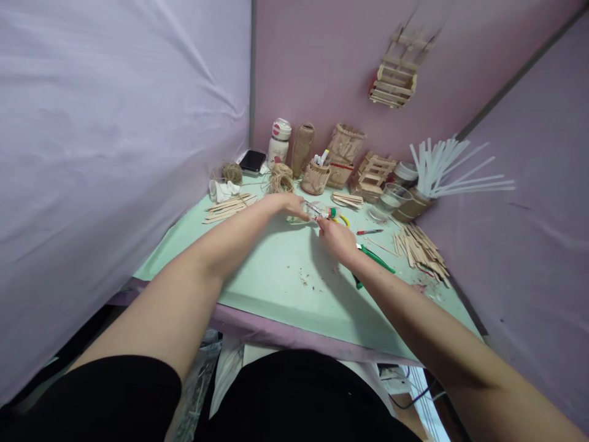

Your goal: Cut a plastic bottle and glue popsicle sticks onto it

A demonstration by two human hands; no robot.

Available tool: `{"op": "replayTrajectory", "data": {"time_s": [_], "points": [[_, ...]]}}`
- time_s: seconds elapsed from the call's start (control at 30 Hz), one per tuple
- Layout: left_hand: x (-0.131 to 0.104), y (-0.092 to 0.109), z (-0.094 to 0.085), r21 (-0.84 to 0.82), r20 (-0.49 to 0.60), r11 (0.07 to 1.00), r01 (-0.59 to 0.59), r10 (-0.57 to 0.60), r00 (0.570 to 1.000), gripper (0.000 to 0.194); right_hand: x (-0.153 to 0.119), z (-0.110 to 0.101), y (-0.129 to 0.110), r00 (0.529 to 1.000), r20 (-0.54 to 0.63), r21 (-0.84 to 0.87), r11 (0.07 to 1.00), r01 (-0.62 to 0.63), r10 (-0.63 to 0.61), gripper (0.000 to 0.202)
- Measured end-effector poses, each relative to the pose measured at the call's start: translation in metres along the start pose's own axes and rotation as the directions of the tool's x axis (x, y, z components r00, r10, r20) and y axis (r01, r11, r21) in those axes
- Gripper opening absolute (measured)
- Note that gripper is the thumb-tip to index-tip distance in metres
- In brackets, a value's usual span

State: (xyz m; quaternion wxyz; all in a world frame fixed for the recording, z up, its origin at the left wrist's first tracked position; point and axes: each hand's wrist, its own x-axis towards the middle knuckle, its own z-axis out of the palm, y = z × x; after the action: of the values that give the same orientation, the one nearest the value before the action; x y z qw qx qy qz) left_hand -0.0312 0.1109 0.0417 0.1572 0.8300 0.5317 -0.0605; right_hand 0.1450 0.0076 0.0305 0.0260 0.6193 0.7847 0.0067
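Both my hands reach out over the back half of the pale green table. My left hand has its fingers pressed round something too small to make out, beside the ball of twine. Close on its right, my right hand is closed at the fingertips near a thin metallic item; what it grips is unclear. Just behind the hands lie a clear bottle with a green cap and yellow-handled scissors. Green-handled pliers lie partly under my right wrist.
Wooden sticks lie at left and right on the table. Along the back stand a white bottle, a stick cup with markers, a clear plastic cup and white glue sticks. A phone lies back left.
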Motion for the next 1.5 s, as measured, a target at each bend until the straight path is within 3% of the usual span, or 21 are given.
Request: {"op": "replayTrajectory", "data": {"time_s": [0.23, 0.73, 0.83, 0.97, 1.13, 1.5], "points": [[0.000, -0.001, 0.000, 0.015, -0.005, 1.000, 0.013, -0.013, 1.000, 0.102, -0.004, 0.008, -0.005, 1.000, -0.003, 0.052, 0.999, -0.015, 0.015, 0.042], [-0.008, 0.006, -0.006, 0.054, -0.020, 0.998, 0.044, -0.043, 0.999, 0.096, -0.005, 0.013, -0.007, 0.999, 0.042, 0.070, 0.997, -0.026, 0.024, 0.048], [-0.018, 0.009, -0.009, 0.060, -0.037, 0.996, 0.060, -0.058, 0.998, 0.096, -0.006, 0.008, -0.007, 1.000, 0.025, 0.079, 0.997, -0.012, 0.011, 0.048], [-0.032, 0.014, -0.005, 0.098, -0.162, 0.989, 0.108, -0.091, 0.983, 0.097, -0.004, -0.002, -0.005, 1.000, 0.006, 0.076, 0.997, 0.022, -0.023, 0.045], [-0.045, 0.021, 0.008, 0.156, -0.334, 0.974, 0.162, -0.103, 0.937, 0.077, 0.006, -0.019, -0.003, 0.998, 0.040, 0.050, 0.997, 0.050, -0.052, 0.038], [-0.044, 0.027, 0.021, 0.223, -0.288, 0.967, 0.123, -0.055, 0.956, 0.076, 0.026, -0.062, 0.003, 0.966, 0.217, -0.009, 0.990, 0.143, -0.137, 0.026]]}}
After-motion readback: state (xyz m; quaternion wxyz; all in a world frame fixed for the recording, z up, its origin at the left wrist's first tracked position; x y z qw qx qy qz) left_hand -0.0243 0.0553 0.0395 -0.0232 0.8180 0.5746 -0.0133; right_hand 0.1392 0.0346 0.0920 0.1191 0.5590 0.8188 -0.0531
